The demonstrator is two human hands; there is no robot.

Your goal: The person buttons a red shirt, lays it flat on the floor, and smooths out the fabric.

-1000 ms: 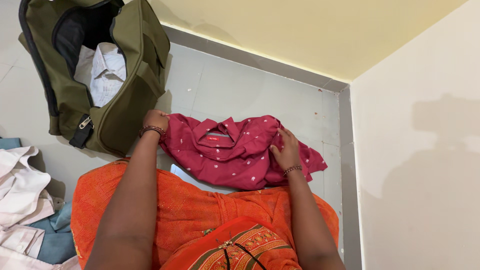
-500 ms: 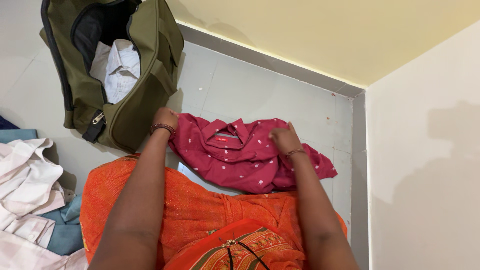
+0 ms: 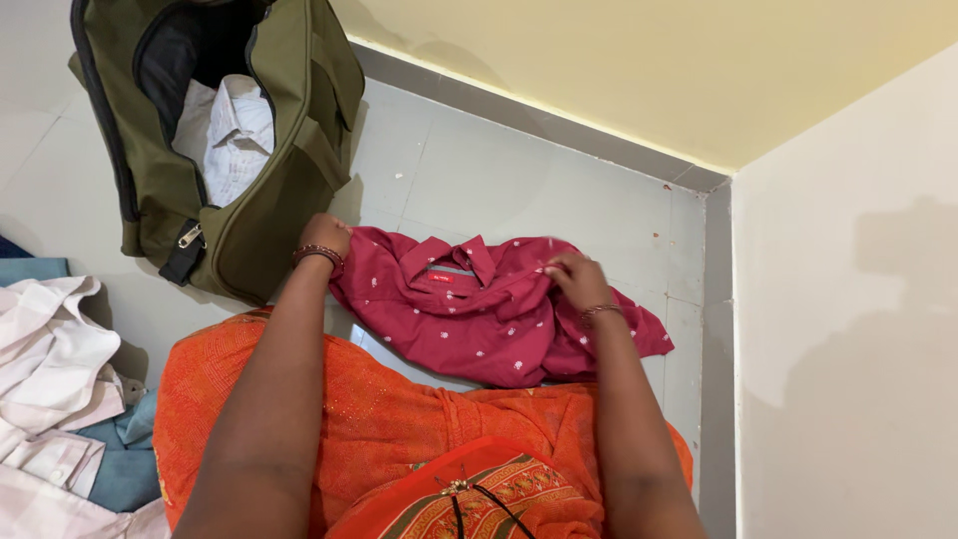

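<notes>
Both hands (image 3: 451, 262) pinch the red shirt (image 3: 479, 314).

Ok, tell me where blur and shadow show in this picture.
Head view: right hand is motion-blurred at the fingers on the red shirt; left hand and green bag look sharp; a soft shadow falls on the right wall.

Head camera — looking steeply down, close.

Shirt (image 3: 479, 309) on floor (image 3: 559, 190), bag (image 3: 215, 130) left.
</notes>
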